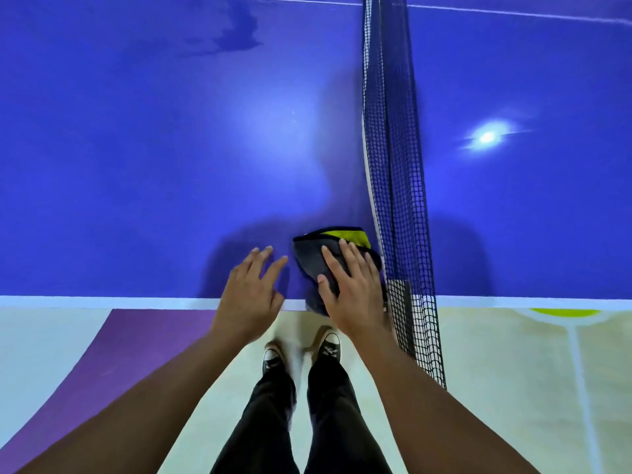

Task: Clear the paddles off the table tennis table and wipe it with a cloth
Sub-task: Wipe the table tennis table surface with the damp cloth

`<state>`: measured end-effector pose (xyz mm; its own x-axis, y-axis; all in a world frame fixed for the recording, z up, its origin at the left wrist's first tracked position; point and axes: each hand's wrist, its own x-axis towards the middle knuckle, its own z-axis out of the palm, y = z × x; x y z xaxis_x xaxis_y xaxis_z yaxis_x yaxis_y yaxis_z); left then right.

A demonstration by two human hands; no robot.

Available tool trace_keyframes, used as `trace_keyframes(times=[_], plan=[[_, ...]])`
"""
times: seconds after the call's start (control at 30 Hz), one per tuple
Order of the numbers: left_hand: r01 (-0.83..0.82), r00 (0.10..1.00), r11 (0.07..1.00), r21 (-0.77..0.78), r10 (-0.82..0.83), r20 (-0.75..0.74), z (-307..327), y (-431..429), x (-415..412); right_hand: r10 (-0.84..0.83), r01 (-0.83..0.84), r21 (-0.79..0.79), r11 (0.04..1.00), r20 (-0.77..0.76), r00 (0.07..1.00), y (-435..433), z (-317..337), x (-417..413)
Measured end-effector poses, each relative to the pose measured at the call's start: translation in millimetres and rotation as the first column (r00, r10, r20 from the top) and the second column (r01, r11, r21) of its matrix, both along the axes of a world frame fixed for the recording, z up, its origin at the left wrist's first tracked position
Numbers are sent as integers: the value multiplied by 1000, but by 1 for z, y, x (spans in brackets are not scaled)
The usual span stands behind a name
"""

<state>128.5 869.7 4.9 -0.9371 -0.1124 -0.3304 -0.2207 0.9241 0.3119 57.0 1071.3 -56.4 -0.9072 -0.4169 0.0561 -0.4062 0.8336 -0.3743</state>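
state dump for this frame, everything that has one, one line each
table: dark smear on the far left, otherwise glossy
net: up, stretched across the table
cloth: folded, lying on the table beside the net, pressed from above
right hand: flat, fingers straight, pressing on the cloth
left hand: open, fingers spread, holding nothing

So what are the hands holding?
Nothing is held. The right hand presses flat on the cloth's near half; the left hand is empty.

Single wide-angle view, worn on my head: faces forward, steeply down, close over table (102,301) edge beside net (393,148).
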Motion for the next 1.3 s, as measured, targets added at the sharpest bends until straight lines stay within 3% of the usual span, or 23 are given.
trace_keyframes(times=[0.2,0.4,0.8,1.13,1.3], plan=[[135,991,982,-135,-136,-2,-10,-68,-41,-121,118,126,985,15,992,-19,-2,-20],[161,985,980,-117,-167,-45,-19,-91,-99,-161,162,165,973,-21,987,-41,-6,-87],[-44,975,993,-109,19,-220,-55,-148,-309,-131,141,130,981,-89,987,-110,-16,-316],[-66,971,984,-167,24,-239,-73,-149,-315,-117,126,160,979,-62,991,-169,-10,-548],[-63,967,983,-174,17,-254,-77,-151,-316,-109,116,147,982,-57,992,-185,-9,-606]])
